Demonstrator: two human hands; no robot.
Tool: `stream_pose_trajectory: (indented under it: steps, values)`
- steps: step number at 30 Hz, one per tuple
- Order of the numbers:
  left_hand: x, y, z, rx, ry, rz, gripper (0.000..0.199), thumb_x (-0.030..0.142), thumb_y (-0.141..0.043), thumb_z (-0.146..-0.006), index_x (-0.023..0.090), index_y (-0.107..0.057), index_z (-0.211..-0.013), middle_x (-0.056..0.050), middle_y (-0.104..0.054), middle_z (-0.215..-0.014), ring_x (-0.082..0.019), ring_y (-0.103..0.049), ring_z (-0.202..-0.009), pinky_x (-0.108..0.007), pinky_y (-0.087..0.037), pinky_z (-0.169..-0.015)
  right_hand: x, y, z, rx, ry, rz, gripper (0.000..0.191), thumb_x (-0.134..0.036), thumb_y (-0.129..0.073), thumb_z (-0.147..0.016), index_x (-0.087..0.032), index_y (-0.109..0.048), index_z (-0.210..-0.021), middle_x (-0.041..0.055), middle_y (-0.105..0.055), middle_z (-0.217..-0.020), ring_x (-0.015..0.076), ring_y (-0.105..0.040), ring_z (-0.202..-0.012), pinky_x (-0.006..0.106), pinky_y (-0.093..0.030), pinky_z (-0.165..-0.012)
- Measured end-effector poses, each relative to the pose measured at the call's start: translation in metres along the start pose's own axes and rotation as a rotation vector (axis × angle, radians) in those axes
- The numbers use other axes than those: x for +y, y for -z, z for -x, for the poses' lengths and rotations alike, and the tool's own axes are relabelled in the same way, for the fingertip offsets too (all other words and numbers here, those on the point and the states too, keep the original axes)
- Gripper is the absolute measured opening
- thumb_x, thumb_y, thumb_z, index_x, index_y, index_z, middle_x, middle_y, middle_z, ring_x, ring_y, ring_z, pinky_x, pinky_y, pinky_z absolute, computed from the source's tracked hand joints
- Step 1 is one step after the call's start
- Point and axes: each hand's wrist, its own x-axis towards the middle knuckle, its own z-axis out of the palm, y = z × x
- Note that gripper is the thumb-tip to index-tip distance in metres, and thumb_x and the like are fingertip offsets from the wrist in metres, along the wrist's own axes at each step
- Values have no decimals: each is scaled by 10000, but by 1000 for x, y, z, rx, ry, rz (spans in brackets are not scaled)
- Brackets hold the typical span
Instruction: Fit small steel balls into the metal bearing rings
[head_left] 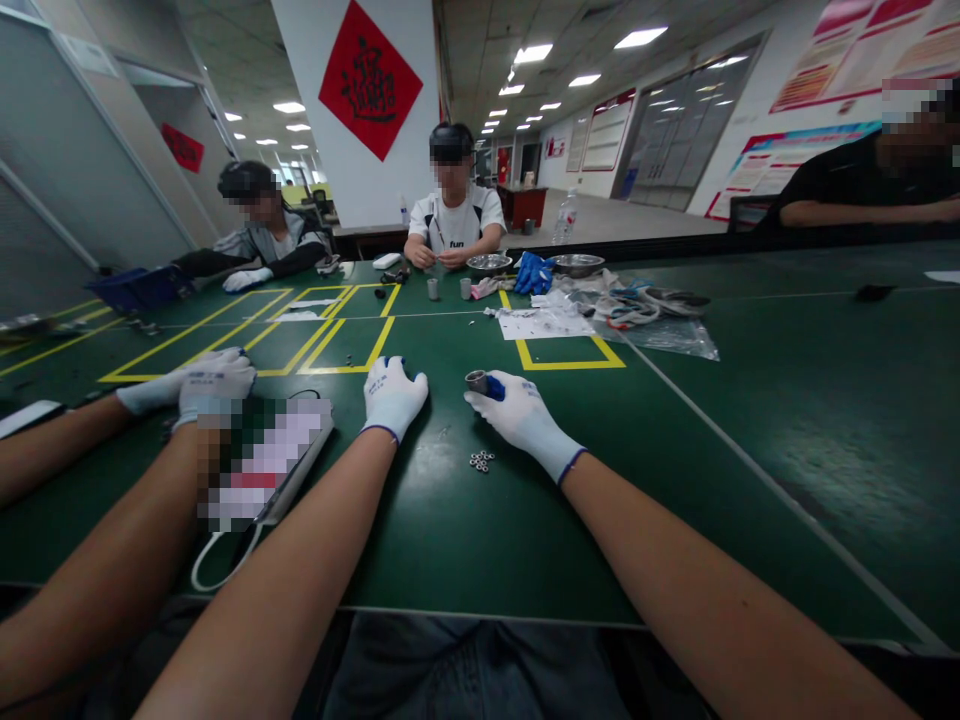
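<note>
My right hand [517,410], in a white glove with blue fingertips, grips a small grey metal cylinder [476,381] with an open top, just above or on the green table [600,560]. Left of it, my left hand [393,393] rests gloved on the table, palm down, its fingers bent and their tips partly hidden; whether anything is under them does not show. Between my forearms lies a little cluster of metal nuts or rings [481,461], just below the right hand.
To the left, a neighbour's gloved hands [217,380] lie near a white device with a cable [300,465]. Farther off are yellow tape outlines [574,366], two grey cups [433,289], blue gloves [534,273], metal bowls [577,262] and plastic bags [667,335]. Several people sit around.
</note>
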Motion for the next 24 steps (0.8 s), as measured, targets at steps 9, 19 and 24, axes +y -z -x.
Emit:
stream_pose_trajectory:
  steps: [9,19,24]
  values:
    - [-21,10,-49,-5,231,-171,793,514,-514,-928,-18,-495,-1516,-369,-342,-1668,-500,-314,-1572,-682,-279,-1238,-2,1,8,-43,99,-21,149,-288,-748,-877,-242,-763,-1018,55,-800,-991,255,-736,-932,375,-564,-860]
    - [16,-3,-8,-155,-134,-180,681,553,-429,-1011,52,-615,-1433,-271,-543,-1581,-394,-489,-1497,-513,-350,-1251,-4,-2,-7,60,12,-162,117,-255,-743,-852,-243,-769,-965,27,-795,-906,224,-732,-886,366,-577,-896]
    - [18,6,35,-298,-431,-56,602,428,-428,-1038,108,-560,-1531,-191,-464,-1671,-329,-411,-1573,-495,-281,-1311,7,-6,-12,212,-45,-299,158,-263,-724,-833,-235,-756,-986,36,-810,-973,233,-746,-966,382,-580,-960]
